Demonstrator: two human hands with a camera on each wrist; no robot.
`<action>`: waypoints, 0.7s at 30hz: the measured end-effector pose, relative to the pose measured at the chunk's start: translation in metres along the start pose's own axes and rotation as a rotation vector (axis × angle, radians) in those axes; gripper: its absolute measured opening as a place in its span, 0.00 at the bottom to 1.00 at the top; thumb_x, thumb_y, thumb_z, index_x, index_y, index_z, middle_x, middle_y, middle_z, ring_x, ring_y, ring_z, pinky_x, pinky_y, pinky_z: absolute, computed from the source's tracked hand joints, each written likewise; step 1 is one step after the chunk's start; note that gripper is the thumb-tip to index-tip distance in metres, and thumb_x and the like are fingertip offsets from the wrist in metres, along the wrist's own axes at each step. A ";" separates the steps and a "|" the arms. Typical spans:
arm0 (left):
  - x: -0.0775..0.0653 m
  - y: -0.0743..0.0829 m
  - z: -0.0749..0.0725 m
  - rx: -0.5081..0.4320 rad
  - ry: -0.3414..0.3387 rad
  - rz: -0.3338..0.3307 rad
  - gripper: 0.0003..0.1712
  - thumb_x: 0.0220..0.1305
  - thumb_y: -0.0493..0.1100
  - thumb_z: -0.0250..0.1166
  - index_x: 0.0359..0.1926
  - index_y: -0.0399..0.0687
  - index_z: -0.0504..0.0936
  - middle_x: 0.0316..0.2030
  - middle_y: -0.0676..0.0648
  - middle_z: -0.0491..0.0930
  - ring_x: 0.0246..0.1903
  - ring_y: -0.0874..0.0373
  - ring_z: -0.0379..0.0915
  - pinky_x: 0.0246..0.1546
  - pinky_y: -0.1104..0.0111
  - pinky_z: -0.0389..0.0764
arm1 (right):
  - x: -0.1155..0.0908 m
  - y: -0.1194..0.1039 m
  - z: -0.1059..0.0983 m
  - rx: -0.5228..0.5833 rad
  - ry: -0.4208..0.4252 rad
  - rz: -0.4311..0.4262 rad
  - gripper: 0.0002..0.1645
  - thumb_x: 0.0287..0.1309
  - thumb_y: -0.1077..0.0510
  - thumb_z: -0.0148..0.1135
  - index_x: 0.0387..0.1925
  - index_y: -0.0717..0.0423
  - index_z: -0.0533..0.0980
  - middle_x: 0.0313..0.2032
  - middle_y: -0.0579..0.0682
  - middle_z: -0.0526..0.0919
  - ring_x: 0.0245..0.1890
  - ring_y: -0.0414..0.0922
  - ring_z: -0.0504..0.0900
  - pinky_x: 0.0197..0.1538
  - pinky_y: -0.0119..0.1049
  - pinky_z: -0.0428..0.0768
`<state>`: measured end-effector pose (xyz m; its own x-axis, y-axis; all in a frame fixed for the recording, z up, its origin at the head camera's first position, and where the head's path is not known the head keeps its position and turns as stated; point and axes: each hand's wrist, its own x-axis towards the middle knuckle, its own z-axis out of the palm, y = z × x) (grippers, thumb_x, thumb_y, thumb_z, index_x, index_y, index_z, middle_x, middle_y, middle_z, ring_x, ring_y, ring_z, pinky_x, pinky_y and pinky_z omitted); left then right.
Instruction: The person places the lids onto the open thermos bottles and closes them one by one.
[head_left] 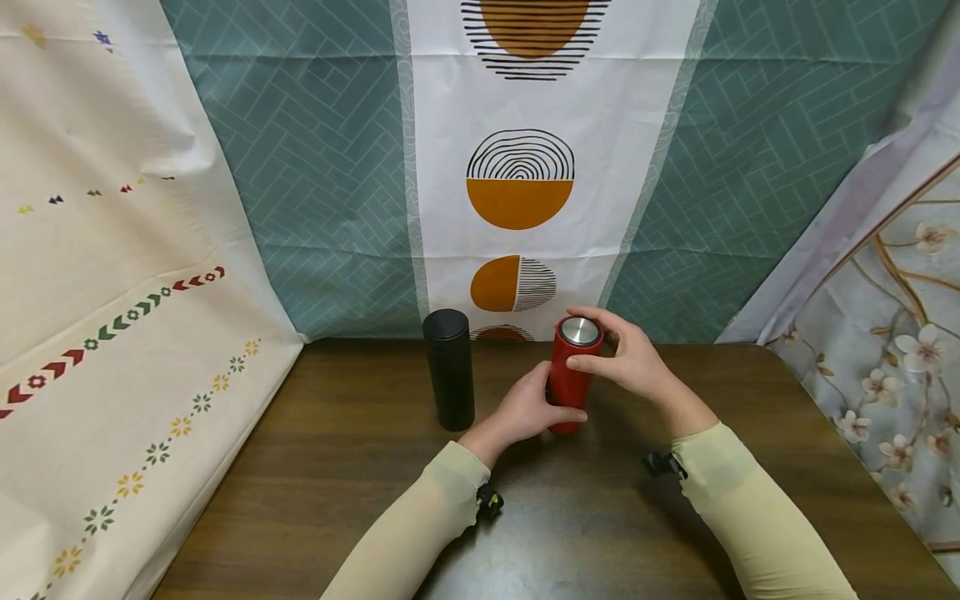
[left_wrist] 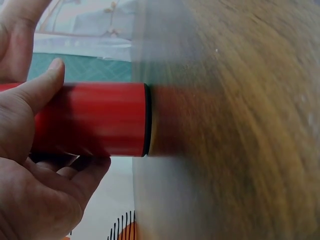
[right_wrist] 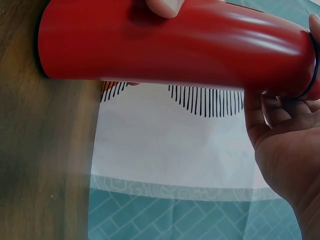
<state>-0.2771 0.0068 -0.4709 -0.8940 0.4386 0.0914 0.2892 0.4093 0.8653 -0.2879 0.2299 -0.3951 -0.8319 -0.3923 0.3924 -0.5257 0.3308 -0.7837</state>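
Note:
A red vacuum flask (head_left: 570, 385) with a silver-topped lid (head_left: 581, 332) stands upright on the table. My left hand (head_left: 521, 408) grips the lower body from the left, thumb across the front. At the top, my right hand (head_left: 630, 358) holds the flask around the lid, its thumb on the near side and fingers behind. In the left wrist view the black-rimmed base of the red flask (left_wrist: 110, 117) meets the wood. A dark seam shows near the lid end of the flask (right_wrist: 175, 45) in the right wrist view, beside the right hand (right_wrist: 292, 150).
A black cylindrical bottle (head_left: 450, 371) stands upright to the left of my left hand. Behind the brown wooden table (head_left: 337, 467) hangs a green and white patterned cloth (head_left: 337, 167). Embroidered cream fabric (head_left: 112, 333) lines the left side, and a floral cloth (head_left: 892, 383) the right.

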 end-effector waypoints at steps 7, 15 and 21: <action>-0.002 -0.001 0.000 -0.016 0.007 -0.022 0.45 0.63 0.56 0.85 0.73 0.52 0.72 0.63 0.53 0.83 0.58 0.57 0.81 0.67 0.51 0.81 | -0.001 0.000 0.002 -0.001 0.012 0.008 0.44 0.66 0.57 0.80 0.80 0.49 0.73 0.68 0.52 0.83 0.59 0.51 0.82 0.60 0.50 0.81; -0.014 0.004 -0.003 0.054 0.015 -0.029 0.54 0.60 0.57 0.87 0.79 0.49 0.69 0.69 0.49 0.79 0.64 0.53 0.79 0.70 0.51 0.80 | -0.004 0.000 0.008 0.003 0.028 -0.001 0.47 0.67 0.58 0.79 0.82 0.50 0.69 0.70 0.53 0.81 0.64 0.54 0.82 0.66 0.55 0.79; -0.029 0.010 -0.005 0.213 0.040 -0.062 0.60 0.59 0.61 0.87 0.82 0.45 0.66 0.73 0.43 0.76 0.67 0.46 0.77 0.69 0.46 0.80 | -0.009 0.003 0.008 0.020 0.039 -0.032 0.51 0.67 0.61 0.78 0.86 0.48 0.64 0.75 0.53 0.78 0.71 0.51 0.77 0.71 0.39 0.75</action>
<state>-0.2498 -0.0056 -0.4624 -0.9239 0.3771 0.0648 0.2955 0.5956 0.7469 -0.2807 0.2274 -0.4045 -0.8214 -0.3686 0.4353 -0.5486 0.3014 -0.7799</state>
